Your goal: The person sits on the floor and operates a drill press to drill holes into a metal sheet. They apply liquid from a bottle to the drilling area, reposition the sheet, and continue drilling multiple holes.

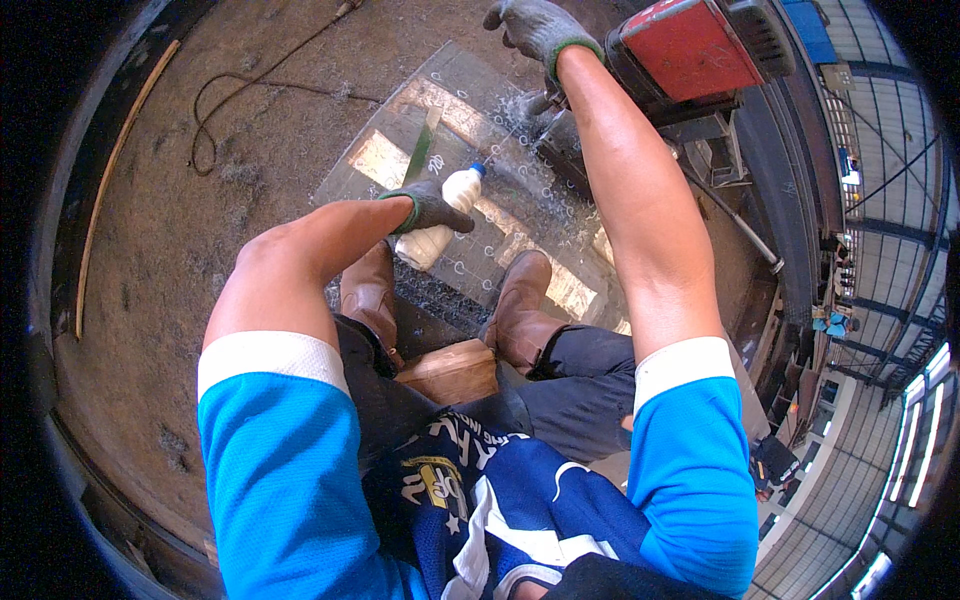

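My left hand [432,207], in a dark grey glove, is wrapped round a white squeeze bottle [460,190]. The bottle tilts, its blue cap with a thin nozzle facing up and right toward a drilling machine. That machine has a red housing [685,50], and its lower end stands over metal shavings [530,108] on a marked steel plate [345,190]. At the top edge my right hand [540,28], in a grey glove with a green cuff, is beside the machine. Its fingers are loosely bent and apart, with nothing visible in them.
A green strip [421,148] lies on the plate, which has chalk circles and rectangular openings. A dark cable [205,120] curls over the dirt floor. My boots [525,300] rest at the plate's near edge, with a wooden block [450,372] between my legs. Steel beams [800,200] run along the right.
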Demonstrator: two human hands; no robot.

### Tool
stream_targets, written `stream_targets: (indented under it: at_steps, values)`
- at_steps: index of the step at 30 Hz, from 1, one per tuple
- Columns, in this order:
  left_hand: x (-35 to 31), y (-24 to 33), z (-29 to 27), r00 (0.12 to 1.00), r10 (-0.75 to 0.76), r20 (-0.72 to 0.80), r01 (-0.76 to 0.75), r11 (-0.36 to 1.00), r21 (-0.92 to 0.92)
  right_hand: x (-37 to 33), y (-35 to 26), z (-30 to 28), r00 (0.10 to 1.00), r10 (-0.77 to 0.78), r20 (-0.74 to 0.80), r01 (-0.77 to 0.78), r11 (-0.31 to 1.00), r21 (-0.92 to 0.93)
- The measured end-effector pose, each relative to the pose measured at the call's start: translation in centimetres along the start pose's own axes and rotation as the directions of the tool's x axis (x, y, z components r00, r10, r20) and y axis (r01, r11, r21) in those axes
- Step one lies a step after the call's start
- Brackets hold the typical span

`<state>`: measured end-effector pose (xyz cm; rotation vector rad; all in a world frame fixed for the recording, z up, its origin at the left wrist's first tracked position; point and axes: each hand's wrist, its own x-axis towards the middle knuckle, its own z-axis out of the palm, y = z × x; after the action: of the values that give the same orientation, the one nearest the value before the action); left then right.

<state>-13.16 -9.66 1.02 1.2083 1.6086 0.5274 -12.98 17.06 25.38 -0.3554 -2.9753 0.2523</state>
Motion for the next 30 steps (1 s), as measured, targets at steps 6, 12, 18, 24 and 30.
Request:
stream_targets:
  at_steps: [6,12,18,24,30]
  values:
    - [-2.3,2.1,-0.7,0.988,0.075,-0.132,-0.09,0.99,-0.108,0.0,-0.2,0.2,1.0,0.02,0.005,-0.02,1.0,-0.007]
    - [-3.8,4.1,-1.9,0.999,0.029,-0.041,-0.038,0.976,-0.215,0.0,-0.4,0.2,0.998,0.043,0.038,-0.041,0.997,-0.07]
    - [-2.4,3.5,-1.6,0.999,-0.035,0.021,0.036,0.996,-0.081,0.0,0.2,0.8,0.999,-0.048,-0.008,0.048,0.999,-0.005]
    - [-1.0,2.2,-0.8,0.983,-0.157,0.091,0.155,0.987,0.031,-0.3,-0.3,0.6,1.0,0.007,-0.001,-0.007,1.0,-0.004]
    - [-2.5,2.8,-1.0,0.999,-0.034,-0.037,0.031,0.997,-0.064,0.3,-1.2,0.0,0.99,0.092,0.107,-0.079,0.99,-0.12]
